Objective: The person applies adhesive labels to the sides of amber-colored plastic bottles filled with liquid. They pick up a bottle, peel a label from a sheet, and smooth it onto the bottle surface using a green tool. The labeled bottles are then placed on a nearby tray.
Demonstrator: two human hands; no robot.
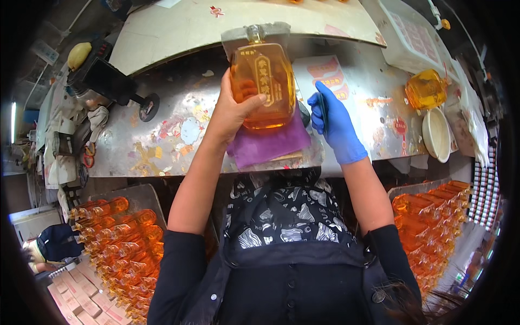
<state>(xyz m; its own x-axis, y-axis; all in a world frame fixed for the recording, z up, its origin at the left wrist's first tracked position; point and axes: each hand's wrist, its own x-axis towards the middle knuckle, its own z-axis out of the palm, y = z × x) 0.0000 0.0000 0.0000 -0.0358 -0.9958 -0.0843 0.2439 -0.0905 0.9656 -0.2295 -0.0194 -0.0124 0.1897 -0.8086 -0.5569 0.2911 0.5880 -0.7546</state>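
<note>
My left hand [232, 108], bare, is wrapped round a flat glass bottle [276, 76] of amber liquid, its thumb across the front. The bottle stands nearly upright above a folded purple cloth [271, 147], its neck pointing away from me; gold lettering runs down its face. My right hand [341, 127] wears a blue glove and is closed on a thin dark tool [323, 111], whose exact kind I cannot make out. Just beyond that hand lies a white sheet [318, 64] carrying red and gold labels [329, 76].
Scraps litter the metal table [179, 103]. A pale board [227, 24] spans the back. A black device [103, 70] stands left. At right are another amber bottle [426, 89], a white bowl [436, 135] and a plastic bin [411, 32]. Stacked bottles [124, 244] flank me on both sides.
</note>
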